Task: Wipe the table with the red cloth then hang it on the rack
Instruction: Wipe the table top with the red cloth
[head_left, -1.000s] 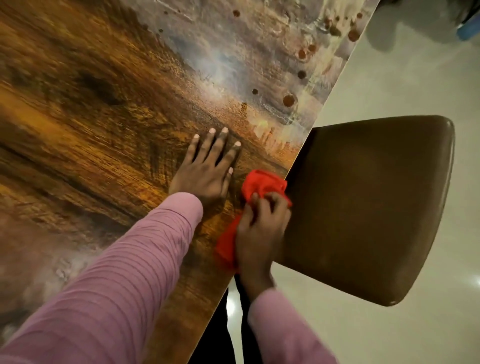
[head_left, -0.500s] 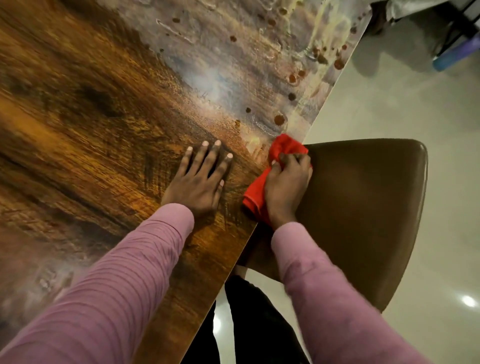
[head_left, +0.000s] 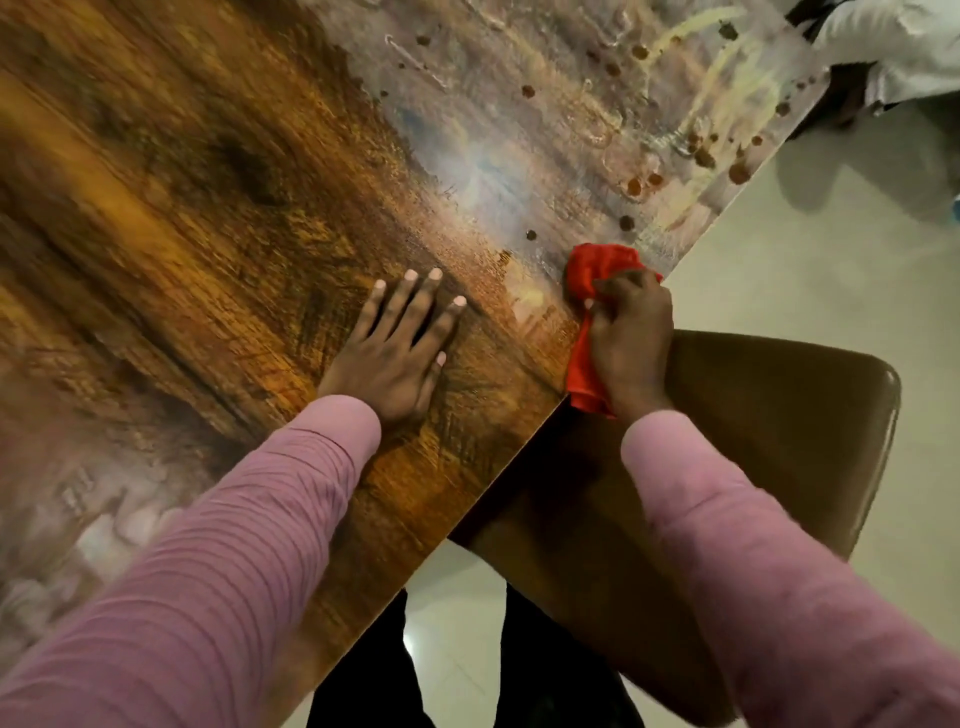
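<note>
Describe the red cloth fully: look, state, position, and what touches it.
The red cloth is a bright, soft-looking fabric, bunched and creased rather than spread flat. It lies along the table edge, beside the brown chair. The right hand grips and presses it, covering its middle; one bunch shows beyond the fingers, a tail hangs near the wrist. Brown spots lie just ahead.

bare table (head_left: 218, 218) left, brown chair (head_left: 769, 447) hard against right edge

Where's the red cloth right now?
In the head view, the red cloth is bunched in the right hand at the table edge, beside the brown chair.
</note>
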